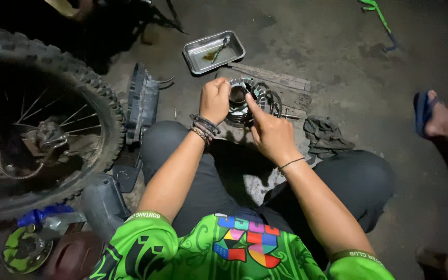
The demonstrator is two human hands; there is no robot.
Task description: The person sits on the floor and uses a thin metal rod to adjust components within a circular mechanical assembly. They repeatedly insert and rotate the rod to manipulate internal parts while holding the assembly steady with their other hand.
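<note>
Nearest, the right hand (271, 134) presses its forefinger onto the rim of a round, finned metal engine part (245, 101), the other fingers curled loosely. The left hand (214, 99) has its fingers closed around the part's left side. The part sits on a worn wooden board (286, 83) on the concrete floor (338, 46). Just right lies a crumpled grey rag (326, 136). Beyond, a shallow steel tray (214, 51) holds a small tool in brownish oil. A knobbly tyre (79, 83) is cut off at left.
</note>
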